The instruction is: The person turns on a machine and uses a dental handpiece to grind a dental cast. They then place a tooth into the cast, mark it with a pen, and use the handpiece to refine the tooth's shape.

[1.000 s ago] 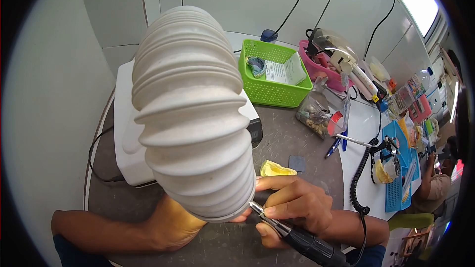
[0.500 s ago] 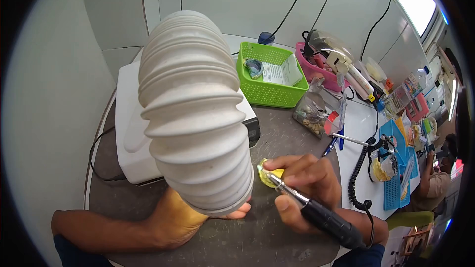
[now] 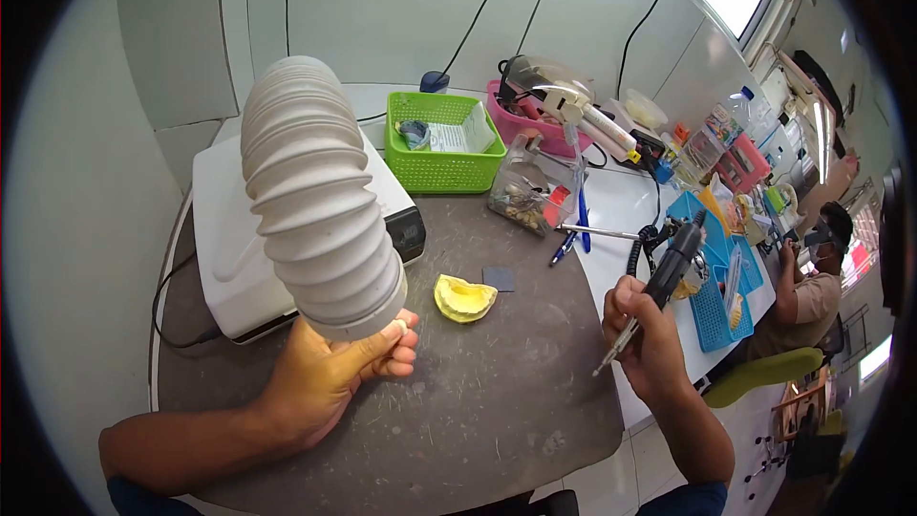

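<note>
A black and silver rotary handpiece (image 3: 671, 272) is held in my right hand (image 3: 650, 334), fingers wrapped round it, its slim metal tip pointing down-left above the table's right edge. My left hand (image 3: 349, 363) is closed in a pinch just beneath the mouth of a white corrugated hose (image 3: 320, 201). Something small and pale shows at its thumb tip; I cannot tell what it is. On the grey-brown table mat (image 3: 516, 392), right of that hand, lies a yellow dental cast (image 3: 465, 300), with a small dark square (image 3: 498, 279) behind it.
The hose rises from a white machine (image 3: 229, 258) at the left. Behind the mat stand a green basket (image 3: 444, 172), a clear tub (image 3: 521, 201) and a pink basket (image 3: 554, 140). Pens (image 3: 584, 220) and blue trays (image 3: 712, 311) are to the right. Another person (image 3: 812, 287) sits farther off.
My right hand has moved the handpiece right, away from the cast and hose mouth, and turned it upright. The view has shifted, showing the cast and my left hand more fully.
</note>
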A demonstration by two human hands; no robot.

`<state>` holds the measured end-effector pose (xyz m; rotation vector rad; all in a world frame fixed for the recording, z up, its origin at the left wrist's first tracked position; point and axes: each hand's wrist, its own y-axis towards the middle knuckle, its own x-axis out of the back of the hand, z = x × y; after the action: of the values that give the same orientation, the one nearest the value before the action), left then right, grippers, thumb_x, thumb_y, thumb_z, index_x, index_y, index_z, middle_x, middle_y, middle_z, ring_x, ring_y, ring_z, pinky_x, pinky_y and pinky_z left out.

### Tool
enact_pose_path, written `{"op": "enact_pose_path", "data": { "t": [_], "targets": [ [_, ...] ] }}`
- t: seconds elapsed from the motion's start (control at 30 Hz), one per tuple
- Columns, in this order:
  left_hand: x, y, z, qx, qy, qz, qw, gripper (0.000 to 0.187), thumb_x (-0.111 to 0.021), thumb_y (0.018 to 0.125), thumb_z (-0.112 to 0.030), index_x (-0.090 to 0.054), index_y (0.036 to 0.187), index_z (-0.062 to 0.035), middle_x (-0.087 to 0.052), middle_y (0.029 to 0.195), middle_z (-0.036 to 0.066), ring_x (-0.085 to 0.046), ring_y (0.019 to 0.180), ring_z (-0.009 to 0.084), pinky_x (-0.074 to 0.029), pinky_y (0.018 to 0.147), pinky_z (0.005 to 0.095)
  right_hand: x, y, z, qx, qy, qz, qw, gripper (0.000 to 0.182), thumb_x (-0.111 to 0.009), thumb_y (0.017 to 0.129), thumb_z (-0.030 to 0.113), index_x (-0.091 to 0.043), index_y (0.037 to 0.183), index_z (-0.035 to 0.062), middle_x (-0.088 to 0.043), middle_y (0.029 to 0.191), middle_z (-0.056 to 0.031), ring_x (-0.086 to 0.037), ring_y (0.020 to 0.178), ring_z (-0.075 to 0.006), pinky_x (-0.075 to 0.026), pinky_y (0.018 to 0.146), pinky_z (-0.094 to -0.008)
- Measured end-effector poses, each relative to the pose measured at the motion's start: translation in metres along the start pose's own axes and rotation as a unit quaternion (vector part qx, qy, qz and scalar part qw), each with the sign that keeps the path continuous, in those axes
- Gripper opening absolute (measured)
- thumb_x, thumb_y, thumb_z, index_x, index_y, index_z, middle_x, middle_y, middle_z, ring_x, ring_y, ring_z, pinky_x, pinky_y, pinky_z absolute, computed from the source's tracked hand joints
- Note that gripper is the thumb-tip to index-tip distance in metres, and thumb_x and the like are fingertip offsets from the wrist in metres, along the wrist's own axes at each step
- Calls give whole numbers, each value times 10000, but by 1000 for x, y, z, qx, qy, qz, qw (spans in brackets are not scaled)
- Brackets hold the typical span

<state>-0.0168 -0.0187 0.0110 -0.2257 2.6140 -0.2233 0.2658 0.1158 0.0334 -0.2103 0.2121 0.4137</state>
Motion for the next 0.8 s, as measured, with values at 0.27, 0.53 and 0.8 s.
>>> {"op": "enact_pose_path", "data": {
  "t": [0.27,0.53,0.8],
  "targets": [
    [-1,-3,-1,-15,18,17,1000,249,-641,936,-106,-597,1112,65,-658,970,96,-658,874,124,-588,814,267,-1,-19,-7,62,-452,20,890,402,-697,818,174,-580,1145,-29,-545,654,9,-489,561,-58,-360,498,-245],
    [1,-3,1,-5,0,25,1000,230,-647,935,-118,-618,1088,51,-666,946,87,-669,841,123,-593,781,246,-20,-1,-18,266,-692,36,671,403,-722,791,230,-610,1106,5,-515,491,-52,-485,396,-185,-393,452,-332],
    [0,-2,0,0,3,23,1000,218,-642,939,-123,-618,1074,46,-662,925,79,-667,816,120,-595,748,235,-50,11,4,419,-642,8,642,226,-758,816,186,-671,958,32,-638,765,-62,-625,592,-156,-475,496,-285]
  ]
}}
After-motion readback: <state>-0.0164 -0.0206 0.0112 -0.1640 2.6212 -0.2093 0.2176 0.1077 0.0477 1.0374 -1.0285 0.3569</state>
